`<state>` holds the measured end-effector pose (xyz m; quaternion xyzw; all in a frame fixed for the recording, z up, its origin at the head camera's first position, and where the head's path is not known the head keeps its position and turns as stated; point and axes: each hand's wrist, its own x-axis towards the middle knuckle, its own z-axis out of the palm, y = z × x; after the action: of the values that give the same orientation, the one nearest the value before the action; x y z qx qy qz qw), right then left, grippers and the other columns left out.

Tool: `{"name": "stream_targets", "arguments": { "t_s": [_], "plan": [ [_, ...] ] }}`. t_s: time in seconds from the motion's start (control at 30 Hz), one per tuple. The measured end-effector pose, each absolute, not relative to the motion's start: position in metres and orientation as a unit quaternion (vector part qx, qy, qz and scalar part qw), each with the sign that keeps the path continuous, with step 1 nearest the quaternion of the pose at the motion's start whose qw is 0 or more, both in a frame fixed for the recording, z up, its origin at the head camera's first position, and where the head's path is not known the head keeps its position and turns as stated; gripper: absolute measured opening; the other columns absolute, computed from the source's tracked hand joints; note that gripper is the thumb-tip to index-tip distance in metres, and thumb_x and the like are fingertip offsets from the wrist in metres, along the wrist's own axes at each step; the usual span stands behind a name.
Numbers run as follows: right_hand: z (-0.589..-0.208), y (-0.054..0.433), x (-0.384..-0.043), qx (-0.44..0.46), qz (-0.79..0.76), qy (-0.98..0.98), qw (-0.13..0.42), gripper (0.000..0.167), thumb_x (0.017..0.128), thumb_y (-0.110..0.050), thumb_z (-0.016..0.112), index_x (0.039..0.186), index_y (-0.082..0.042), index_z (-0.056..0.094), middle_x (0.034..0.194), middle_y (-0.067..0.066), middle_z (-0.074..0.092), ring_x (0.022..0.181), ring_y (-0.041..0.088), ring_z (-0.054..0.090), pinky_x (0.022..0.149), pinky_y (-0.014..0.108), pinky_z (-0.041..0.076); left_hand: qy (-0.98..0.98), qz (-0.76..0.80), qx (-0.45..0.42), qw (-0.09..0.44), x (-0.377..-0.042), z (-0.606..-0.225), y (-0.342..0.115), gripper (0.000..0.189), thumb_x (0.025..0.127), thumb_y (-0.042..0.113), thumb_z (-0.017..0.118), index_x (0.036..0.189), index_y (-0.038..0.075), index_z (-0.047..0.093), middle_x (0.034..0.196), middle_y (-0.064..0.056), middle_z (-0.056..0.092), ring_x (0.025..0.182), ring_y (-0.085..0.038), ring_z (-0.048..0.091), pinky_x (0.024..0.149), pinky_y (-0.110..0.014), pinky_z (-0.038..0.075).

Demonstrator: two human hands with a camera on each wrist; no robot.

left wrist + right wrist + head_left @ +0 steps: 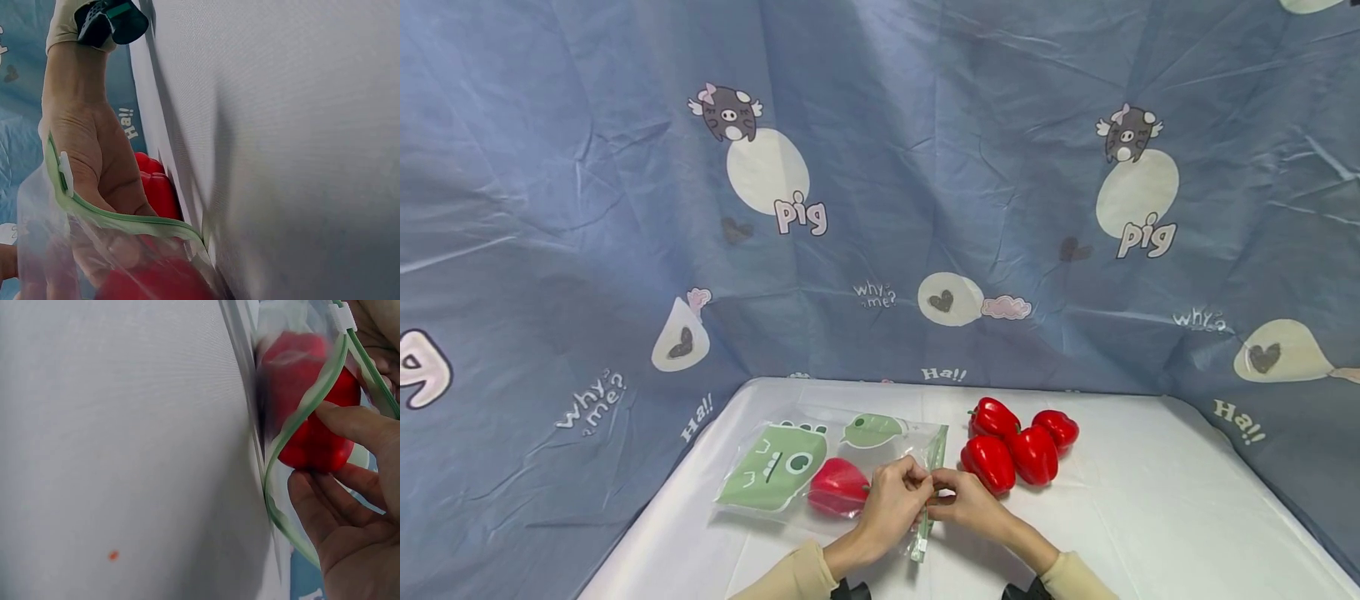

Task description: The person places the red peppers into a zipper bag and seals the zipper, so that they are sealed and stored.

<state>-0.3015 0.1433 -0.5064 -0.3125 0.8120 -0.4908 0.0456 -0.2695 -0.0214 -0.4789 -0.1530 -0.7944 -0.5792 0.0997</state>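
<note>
A blue curtain [850,150] printed with pigs and lettering fills the upper part of the head view, behind the white bench [1157,492]. Four loose peppers [1033,456] cluster right of centre, just beyond the right hand [968,502]; one more pepper [835,485] lies inside the bag [775,471], left of centre, its right end partly screened by the left hand [887,500].

The left hand's fingers are bent and clamped on the bag near its mouth. The right hand's fingers [312,500] are bent but apart from the thumb, reaching into the mouth; in the right wrist view they overlap the bagged pepper, and whether they touch it I cannot tell.

The bag is clear, creased plastic with green cartoon prints, its mouth edged by a green strip [939,450] carrying a white slider [343,317]. The peppers are glossy, red and lobed; the bench is covered in finely textured cloth.
</note>
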Motion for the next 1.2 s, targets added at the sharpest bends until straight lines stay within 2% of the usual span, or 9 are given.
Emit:
{"name": "stream_targets", "arguments": {
  "t_s": [0.07, 0.2, 0.47, 0.87, 1.1, 1.2],
  "plan": [
    [-0.5076, 0.142, -0.3015, -0.31, -0.482, 0.818, 0.041, 0.031, 0.081, -0.004, 0.073, 0.111, -0.004, 0.065, 0.112, 0.01, 0.068, 0.098, 0.012, 0.067, 0.084, 0.026, 0.056, -0.802, -0.566, -0.154, 0.109, -0.2699, -0.4797, -0.0213, 0.008, 0.082, 0.005, 0.068, 0.076, 0.007, 0.063, 0.057, -0.003, 0.06, 0.039, -0.001, 0.049, 0.034, -0.016, 0.042],
    [-0.512, 0.1419, -0.3034, -0.309, -0.48, 0.82, 0.044, 0.033, 0.082, -0.011, 0.074, 0.113, -0.007, 0.066, 0.113, 0.007, 0.069, 0.099, 0.008, 0.065, 0.086, 0.027, 0.056, -0.814, -0.541, -0.163, 0.133, -0.2713, -0.4812, -0.0219, 0.01, 0.081, 0.007, 0.068, 0.073, 0.011, 0.063, 0.055, 0.003, 0.059, 0.04, 0.002, 0.049, 0.035, -0.019, 0.043],
    [-0.513, 0.1404, -0.304, -0.302, -0.48, 0.823, 0.048, 0.036, 0.081, -0.019, 0.076, 0.114, -0.008, 0.066, 0.113, 0.005, 0.068, 0.103, 0.004, 0.063, 0.086, 0.022, 0.055, -0.815, -0.533, -0.172, 0.15, -0.2712, -0.4795, -0.0221, 0.011, 0.08, 0.006, 0.067, 0.072, 0.012, 0.063, 0.057, 0.005, 0.06, 0.046, 0.003, 0.05, 0.042, -0.02, 0.046],
    [-0.5137, 0.1392, -0.3052, -0.295, -0.466, 0.833, 0.051, 0.038, 0.079, -0.026, 0.078, 0.112, -0.011, 0.066, 0.109, 0.001, 0.069, 0.101, 0.004, 0.064, 0.083, 0.019, 0.054, -0.812, -0.54, -0.171, 0.14, -0.2712, -0.4815, -0.0205, 0.011, 0.079, 0.005, 0.067, 0.072, 0.012, 0.062, 0.055, 0.004, 0.057, 0.045, 0.002, 0.049, 0.04, -0.02, 0.044],
    [-0.512, 0.1436, -0.3035, -0.305, -0.478, 0.822, 0.054, 0.037, 0.081, -0.023, 0.077, 0.115, -0.012, 0.066, 0.114, 0.002, 0.069, 0.101, 0.006, 0.065, 0.087, 0.026, 0.055, -0.81, -0.546, -0.168, 0.13, -0.2717, -0.4832, -0.021, 0.011, 0.08, 0.005, 0.067, 0.072, 0.011, 0.062, 0.055, 0.003, 0.058, 0.044, 0.001, 0.049, 0.039, -0.02, 0.044],
    [-0.5099, 0.1476, -0.3021, -0.31, -0.484, 0.817, 0.054, 0.033, 0.081, -0.022, 0.076, 0.111, -0.013, 0.066, 0.113, 0.002, 0.069, 0.102, 0.008, 0.066, 0.088, 0.028, 0.055, -0.808, -0.551, -0.169, 0.124, -0.2717, -0.4842, -0.0215, 0.01, 0.08, 0.004, 0.067, 0.073, 0.01, 0.063, 0.056, 0.001, 0.059, 0.042, 0.001, 0.05, 0.038, -0.019, 0.044]
  ]
}}
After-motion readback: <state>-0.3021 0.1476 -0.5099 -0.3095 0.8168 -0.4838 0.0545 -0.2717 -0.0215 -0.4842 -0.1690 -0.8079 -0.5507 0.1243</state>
